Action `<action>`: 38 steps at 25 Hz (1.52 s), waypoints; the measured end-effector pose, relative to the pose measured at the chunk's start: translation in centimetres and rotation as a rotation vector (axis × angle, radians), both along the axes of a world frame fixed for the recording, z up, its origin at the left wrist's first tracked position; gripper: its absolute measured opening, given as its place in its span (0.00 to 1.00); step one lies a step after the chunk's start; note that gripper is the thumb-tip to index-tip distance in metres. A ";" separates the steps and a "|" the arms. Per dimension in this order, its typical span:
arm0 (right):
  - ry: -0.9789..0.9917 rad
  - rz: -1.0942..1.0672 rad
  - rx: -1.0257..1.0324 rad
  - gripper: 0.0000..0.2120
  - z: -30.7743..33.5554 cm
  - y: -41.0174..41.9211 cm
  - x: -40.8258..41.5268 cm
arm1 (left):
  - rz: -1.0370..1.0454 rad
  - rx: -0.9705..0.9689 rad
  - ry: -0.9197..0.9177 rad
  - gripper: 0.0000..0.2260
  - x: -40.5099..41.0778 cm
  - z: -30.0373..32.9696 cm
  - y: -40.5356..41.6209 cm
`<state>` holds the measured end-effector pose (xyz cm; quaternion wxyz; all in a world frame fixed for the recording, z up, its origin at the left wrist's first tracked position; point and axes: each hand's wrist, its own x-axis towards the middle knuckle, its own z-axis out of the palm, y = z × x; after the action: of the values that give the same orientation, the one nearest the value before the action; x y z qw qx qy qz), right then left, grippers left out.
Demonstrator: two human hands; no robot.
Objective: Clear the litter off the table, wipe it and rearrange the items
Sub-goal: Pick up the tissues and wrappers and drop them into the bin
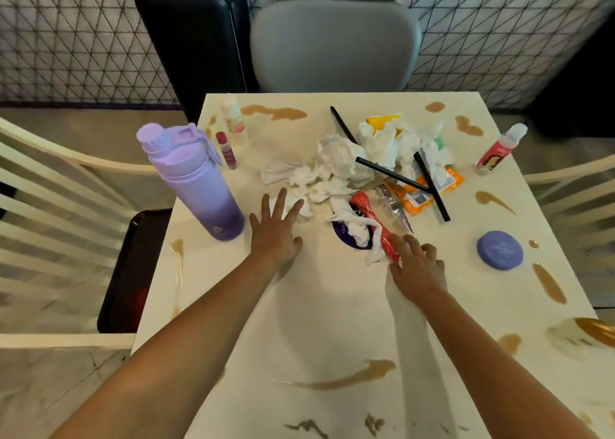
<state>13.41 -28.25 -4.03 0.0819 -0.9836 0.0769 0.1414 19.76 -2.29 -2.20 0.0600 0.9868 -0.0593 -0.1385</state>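
A heap of litter lies mid-table: crumpled white tissues (336, 162), black straws (389, 172), an orange wrapper (419, 199), clear plastic (391, 205) and a red wrapper (376, 225). My left hand (274, 235) hovers open, fingers spread, its fingertips at the near edge of the tissues. My right hand (416, 265) is open with its fingertips touching the near end of the red wrapper. Brown spills (352, 378) stain the white table (332, 305). A purple water bottle (196, 182) stands at the left.
A purple round disc (499, 249) lies at the right, a red-labelled bottle (499, 150) beyond it. A white tube (234, 119) and a small pink vial (227, 150) stand at the back left. A dark tray (133, 272) sits on the left chair. A grey chair (332, 42) faces me.
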 end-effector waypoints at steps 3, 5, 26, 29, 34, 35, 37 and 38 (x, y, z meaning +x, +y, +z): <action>-0.010 -0.085 0.075 0.24 -0.1 -0.1 -0.3 | 0.032 0.006 0.086 0.28 0.3 -1.1 0.2; -0.056 -0.115 0.089 0.21 -0.3 0.0 -0.8 | 0.088 -0.031 0.044 0.23 -0.8 -1.7 0.2; -0.341 -0.610 0.597 0.20 -0.9 2.1 -1.8 | 0.482 -0.690 0.067 0.09 -4.3 -1.2 0.9; -0.514 -0.639 0.565 0.19 0.0 3.6 -2.7 | 0.503 -0.794 -0.007 0.12 -5.0 0.0 1.7; -0.715 -0.397 0.677 0.24 4.3 12.1 -3.9 | 0.552 -1.080 -0.102 0.14 -8.9 2.1 5.2; -0.737 -0.345 0.709 0.25 5.0 14.4 -4.4 | 0.584 -1.169 -0.106 0.14 -10.0 2.5 6.4; -0.743 -0.232 0.783 0.25 5.8 18.8 -5.7 | 0.686 -1.348 -0.100 0.14 -12.4 3.0 9.1; -0.712 -0.162 0.828 0.25 5.8 21.4 -6.8 | 0.734 -1.388 -0.109 0.14 -14.0 2.9 11.0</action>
<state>6.58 -6.80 1.76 0.4934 -0.8472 0.0578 -0.1884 5.78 8.76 0.70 0.7015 0.6856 0.1944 0.0075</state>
